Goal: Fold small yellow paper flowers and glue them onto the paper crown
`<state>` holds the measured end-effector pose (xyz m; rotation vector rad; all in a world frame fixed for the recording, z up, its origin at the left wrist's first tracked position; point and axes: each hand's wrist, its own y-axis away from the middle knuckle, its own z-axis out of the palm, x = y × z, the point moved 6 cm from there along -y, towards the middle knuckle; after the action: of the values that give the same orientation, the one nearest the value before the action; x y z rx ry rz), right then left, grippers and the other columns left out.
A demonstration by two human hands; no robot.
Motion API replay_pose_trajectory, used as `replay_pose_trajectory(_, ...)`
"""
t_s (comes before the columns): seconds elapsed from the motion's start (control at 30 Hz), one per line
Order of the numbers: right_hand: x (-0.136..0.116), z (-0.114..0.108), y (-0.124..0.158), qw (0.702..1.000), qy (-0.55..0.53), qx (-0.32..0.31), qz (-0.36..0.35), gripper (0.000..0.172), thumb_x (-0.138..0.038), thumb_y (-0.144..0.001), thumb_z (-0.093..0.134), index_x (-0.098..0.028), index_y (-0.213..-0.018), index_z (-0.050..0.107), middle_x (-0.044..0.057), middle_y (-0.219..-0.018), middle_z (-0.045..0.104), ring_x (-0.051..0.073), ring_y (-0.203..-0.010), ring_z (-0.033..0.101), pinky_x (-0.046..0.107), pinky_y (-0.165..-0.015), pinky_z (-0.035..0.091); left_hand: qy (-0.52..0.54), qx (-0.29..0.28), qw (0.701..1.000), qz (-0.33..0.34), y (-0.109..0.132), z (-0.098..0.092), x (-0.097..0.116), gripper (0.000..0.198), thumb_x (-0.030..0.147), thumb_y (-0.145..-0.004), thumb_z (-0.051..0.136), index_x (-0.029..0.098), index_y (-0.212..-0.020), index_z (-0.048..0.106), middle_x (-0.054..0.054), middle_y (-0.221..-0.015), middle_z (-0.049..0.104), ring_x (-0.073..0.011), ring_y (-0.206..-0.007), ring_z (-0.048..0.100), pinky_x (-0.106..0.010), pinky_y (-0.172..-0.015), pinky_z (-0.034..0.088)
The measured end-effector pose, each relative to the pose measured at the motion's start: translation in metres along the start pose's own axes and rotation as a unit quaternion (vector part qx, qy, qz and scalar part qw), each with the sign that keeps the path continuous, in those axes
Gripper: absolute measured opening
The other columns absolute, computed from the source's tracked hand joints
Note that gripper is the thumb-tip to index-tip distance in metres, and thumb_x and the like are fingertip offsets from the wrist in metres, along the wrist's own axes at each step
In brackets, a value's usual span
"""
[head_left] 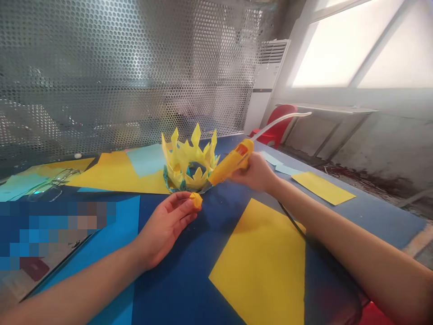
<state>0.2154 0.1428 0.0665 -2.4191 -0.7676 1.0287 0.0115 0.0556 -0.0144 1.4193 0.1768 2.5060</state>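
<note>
Between the fingertips of my left hand (169,223) is a small folded yellow-orange paper piece (196,200). My right hand (255,174) is wrapped round the handle of a yellow hot glue gun (233,161), with a white glue stick (282,120) sticking out of its back. The gun's nozzle points down and left, above the left hand's paper piece. Just behind both hands stands a yellow paper crown (194,155) with tall points and a blue-green band round its base. The glue gun overlaps the crown's right edge in view; whether they touch I cannot tell.
A yellow sheet (264,262) lies in front on the blue table (169,289), a blue sheet (115,253) at left. Eyeglasses (56,183) rest among papers at the far left. A perforated metal screen (135,81) stands behind; a dark cord (292,216) passes under my right arm.
</note>
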Motion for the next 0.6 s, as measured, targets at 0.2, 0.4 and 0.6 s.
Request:
replay_pose_trajectory(0.2,-0.0039,0.0042,-0.0001,0.999,0.027,-0.019,-0.033,0.011,-0.024,-0.060,0.066,-0.018,-0.067,0.060,-0.004,-0.057,0.056,0.012,-0.055,0.049,0.023,-0.049,0.034,0.001,-0.001,1.000,0.002,-0.0008,-0.0005,-0.0002,0.011,0.013,-0.080,0.074,0.018,-0.089,0.068,-0.001,-0.088,0.072,-0.0098,-0.079,0.067,-0.020,-0.075,0.054)
replay_pose_trajectory(0.4,-0.0051,0.0071,0.0002,0.997,0.045,-0.036,-0.057,0.009,-0.025,-0.064,0.065,-0.019,-0.069,0.062,-0.004,-0.056,0.056,0.012,-0.054,0.049,0.023,-0.048,0.032,-0.001,-0.008,1.000,0.001,-0.0020,-0.0027,-0.0021,0.015,0.017,-0.077,0.077,0.018,-0.089,0.068,0.000,-0.088,0.072,-0.0107,-0.082,0.066,-0.022,-0.077,0.053)
replay_pose_trajectory(0.6,-0.0043,0.0076,0.0002,0.995,0.063,-0.045,-0.069,0.007,-0.025,-0.066,0.064,-0.019,-0.068,0.063,-0.003,-0.057,0.058,0.011,-0.052,0.049,0.023,-0.050,0.034,-0.002,-0.009,1.000,0.000,-0.0025,-0.0019,-0.0015,0.016,0.016,-0.077,0.078,0.018,-0.089,0.068,0.000,-0.086,0.071,-0.0102,-0.080,0.066,-0.020,-0.075,0.053)
